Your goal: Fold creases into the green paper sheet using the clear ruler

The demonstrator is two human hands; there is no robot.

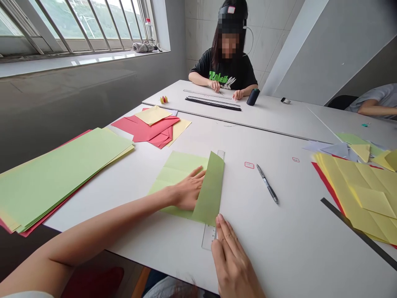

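Note:
A creased sheet of light green paper (pixel 176 165) lies before me, its right side turned up as a flap (pixel 212 188). My left hand (pixel 187 192) rests flat on the sheet with its fingers apart, their tips partly hidden behind the flap. A clear ruler (pixel 208 238) runs underneath the paper and shows at both ends. Close to the flap's near right corner is my right hand (pixel 231 256). Its index and middle fingers are stretched out side by side, fingertips at the paper's edge, with the thumb lower by the ruler.
Green, yellow and red sheets (pixel 68 161) are stacked at left. Red envelopes (pixel 151 126) lie farther back. A pen (pixel 267 184), a black strip (pixel 356 231) and folded yellow papers (pixel 369 194) are at right. Across the table a person (pixel 223 70) sits near a thread spool (pixel 253 97).

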